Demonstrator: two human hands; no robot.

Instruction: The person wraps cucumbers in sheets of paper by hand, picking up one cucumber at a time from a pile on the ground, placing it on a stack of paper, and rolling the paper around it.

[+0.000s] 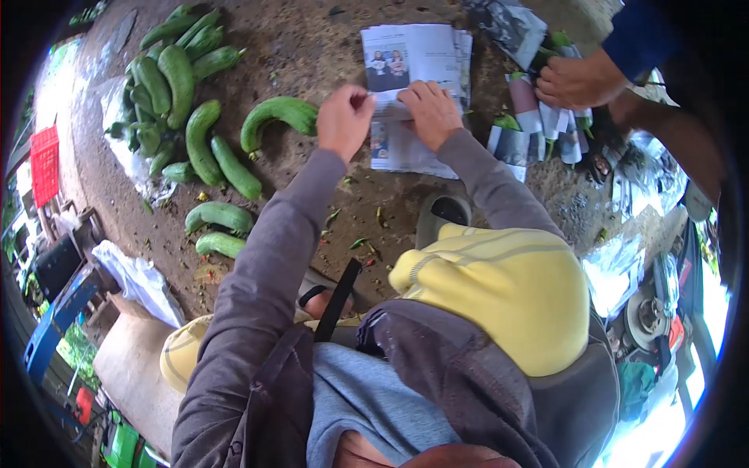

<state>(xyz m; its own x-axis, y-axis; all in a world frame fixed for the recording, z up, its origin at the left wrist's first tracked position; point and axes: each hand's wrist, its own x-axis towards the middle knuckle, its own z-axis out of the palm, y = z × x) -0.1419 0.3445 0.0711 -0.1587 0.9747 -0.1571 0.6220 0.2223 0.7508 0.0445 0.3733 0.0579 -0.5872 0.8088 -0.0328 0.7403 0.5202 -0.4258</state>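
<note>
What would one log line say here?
left hand pinches newspaper sheet | right hand rests on it | green gourds on ground | another person's hand on wrapped bundles

Both arms in grey sleeves stretch toward 12 o'clock. The left hand (346,118), at 11 o'clock, pinches fingers and thumb together in a tight grip. The right hand (431,111), near it at 1 o'clock, lies palm down with its fingertips curled under.

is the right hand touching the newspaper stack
Touching. The head view shows the right hand lying palm down on the newspaper stack, with no gap visible between fingers and paper.
</note>
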